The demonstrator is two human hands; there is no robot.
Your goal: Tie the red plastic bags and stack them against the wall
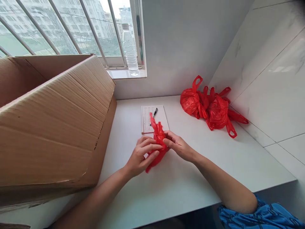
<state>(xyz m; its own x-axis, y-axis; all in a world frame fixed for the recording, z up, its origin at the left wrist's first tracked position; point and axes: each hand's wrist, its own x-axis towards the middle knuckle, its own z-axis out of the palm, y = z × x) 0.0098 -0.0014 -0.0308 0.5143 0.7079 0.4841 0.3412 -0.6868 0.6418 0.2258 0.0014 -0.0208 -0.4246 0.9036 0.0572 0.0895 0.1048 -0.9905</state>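
Between my two hands, above the white table, is a crumpled red plastic bag (159,135). My left hand (144,152) has its fingers closed on the bag's near left side, with one end of the plastic hanging below them. From the right, my right hand (177,144) pinches the bag's other side, its thumb and fingers against the plastic. What the bag contains, if anything, is hidden. Just behind the bag lies a notebook (160,119) with writing on its page and a black pen (155,112) on top, partly covered by the red plastic.
A large open cardboard box (78,117) stands at the left. Several knotted red plastic bags (215,109) lie against the tiled wall at the back right. A clear water bottle (130,49) stands on the windowsill. The white table (190,187) ends at a near edge.
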